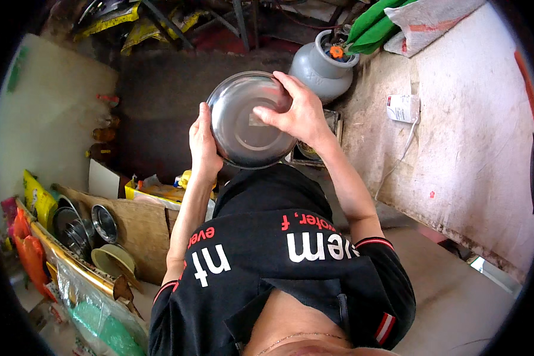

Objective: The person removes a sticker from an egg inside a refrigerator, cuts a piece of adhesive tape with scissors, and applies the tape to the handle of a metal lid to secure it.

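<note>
A shiny round steel bowl (237, 127) is held out in front of my body, tilted slightly. My left hand (205, 145) grips its left edge, the thumb side along the rim and the other fingers mostly hidden beneath. On the upper right, my right hand (301, 113) clasps the rim, with its thumb reaching over the bowl's face beside a small pale patch. I cannot tell whether the patch is a label or a reflection. The bowl appears to hold nothing.
A grey gas cylinder (321, 74) with an orange knob stands beyond my right hand. A white corded device (403, 108) lies on the pale surface at right, near green cloth (371, 29). Metal bowls (104, 223) fill a cardboard-sided area at lower left; bottles (104, 135) line the left wall.
</note>
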